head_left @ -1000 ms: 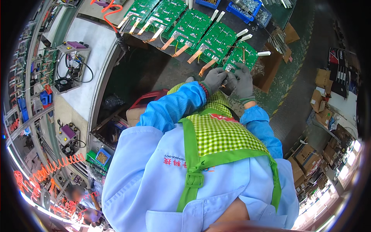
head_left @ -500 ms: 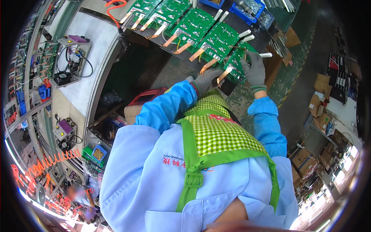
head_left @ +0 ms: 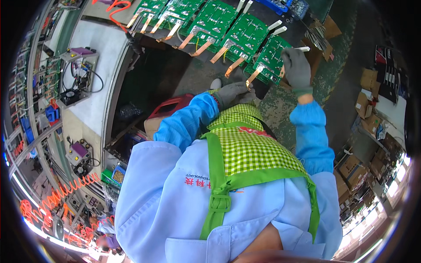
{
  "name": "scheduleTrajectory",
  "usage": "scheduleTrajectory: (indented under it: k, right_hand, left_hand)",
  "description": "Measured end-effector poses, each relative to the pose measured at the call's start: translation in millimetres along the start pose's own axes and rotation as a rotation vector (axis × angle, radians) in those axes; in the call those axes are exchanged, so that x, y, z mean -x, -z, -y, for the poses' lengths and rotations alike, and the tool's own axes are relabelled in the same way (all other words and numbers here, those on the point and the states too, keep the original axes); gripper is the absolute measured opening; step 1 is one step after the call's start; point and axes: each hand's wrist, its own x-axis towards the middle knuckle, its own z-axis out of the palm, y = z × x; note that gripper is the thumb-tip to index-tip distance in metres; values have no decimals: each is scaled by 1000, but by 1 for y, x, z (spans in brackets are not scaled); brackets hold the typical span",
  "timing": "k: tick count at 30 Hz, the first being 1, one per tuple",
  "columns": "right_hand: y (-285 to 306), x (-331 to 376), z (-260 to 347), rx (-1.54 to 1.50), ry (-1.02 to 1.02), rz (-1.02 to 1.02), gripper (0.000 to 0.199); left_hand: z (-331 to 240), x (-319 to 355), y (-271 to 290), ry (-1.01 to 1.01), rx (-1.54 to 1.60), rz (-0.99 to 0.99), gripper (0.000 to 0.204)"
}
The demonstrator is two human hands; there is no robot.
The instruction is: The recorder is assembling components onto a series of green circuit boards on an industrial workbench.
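A green circuit board [head_left: 271, 59] with soldered copper strips lies at the right end of a row of similar boards. My left hand [head_left: 231, 94], in a grey glove, is at its near side, its fingers closed at the end of the bent copper strip [head_left: 253, 77]. At the board's right edge, my gloved right hand [head_left: 297, 69] has its fingers curled in against a second copper strip [head_left: 282, 71]. The fingertips of both hands are partly hidden. A white stick-like part [head_left: 302, 49] juts out beyond the board's far right corner.
More boards [head_left: 215, 19] with copper strips run along the dark bench to the left. Beyond them is a blue bin [head_left: 276, 5] of small metal parts. A coiled orange hose [head_left: 115, 15] hangs at the far left; metal strips [head_left: 318, 35] lie at the far right.
My right hand has moved from the board's top to its right edge, where a copper strip now shows. My left hand has stayed near the front strip. The view has shifted slightly.
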Motion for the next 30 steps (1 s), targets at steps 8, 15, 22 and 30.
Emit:
scheduleTrajectory:
  k: [8, 15, 22, 30]
  right_hand:
    - [22, 115, -5, -341, -448, -43, 17]
    - [13, 164, 2, -378, -558, 62, 16]
    - [4, 164, 3, -612, -722, 175, 20]
    - [-3, 136, 9, -824, -830, 311, 22]
  left_hand:
    - [14, -49, -61, 675, 974, -95, 19]
    - [28, -84, -62, 460, 1338, -366, 23]
    - [31, -80, -63, 555, 1469, -265, 20]
    - [25, -81, -62, 525, 1225, -335, 17]
